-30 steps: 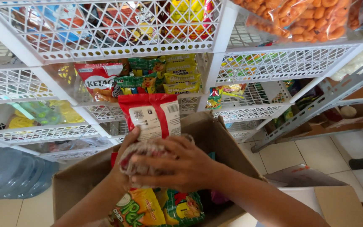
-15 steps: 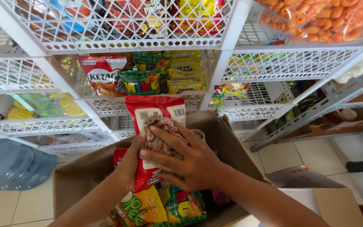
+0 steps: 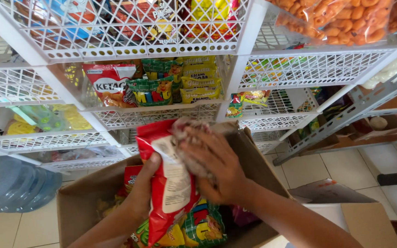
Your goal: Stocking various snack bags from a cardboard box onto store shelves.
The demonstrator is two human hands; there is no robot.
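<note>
Packet (image 3: pixel 194 147) blurred under right hand (image 3: pixel 214 167)

A glossy red plastic snack bag with a white back label (image 3: pixel 171 183) stands upright over an open brown cardboard box (image 3: pixel 88 202) of snack packets.

left hand (image 3: pixel 144 183) grips red snack bag (image 3: pixel 168 183) | right hand (image 3: pixel 212 165) on clear packet (image 3: pixel 187 128) | over cardboard box (image 3: pixel 83 197)

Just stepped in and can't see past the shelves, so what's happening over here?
A person stands over an open cardboard box of snack packets. The left hand grips a red snack bag from below, and the right hand holds a clear bag of nuts against it. Both bags are raised above the box, before white plastic shelves stocked with snacks.
</note>
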